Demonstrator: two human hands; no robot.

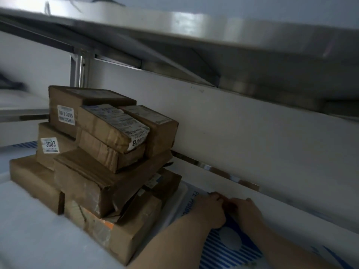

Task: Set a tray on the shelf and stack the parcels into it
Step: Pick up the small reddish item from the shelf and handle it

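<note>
Several brown parcels (101,152) with white labels are stacked in a pile on a white tray (175,205), which sits on the shelf at the left. My left hand (210,209) lies just right of the tray's rim, on the blue-striped film covering the shelf (233,247). My right hand (247,211) is beside it, and their fingertips meet over a small dark spot. Both hands have bent fingers. Blur hides whether they hold anything.
A white back panel (252,148) runs behind the shelf. Another shelf board (194,28) hangs low overhead. A metal upright (77,70) stands behind the pile. The shelf surface extends to the right of my hands.
</note>
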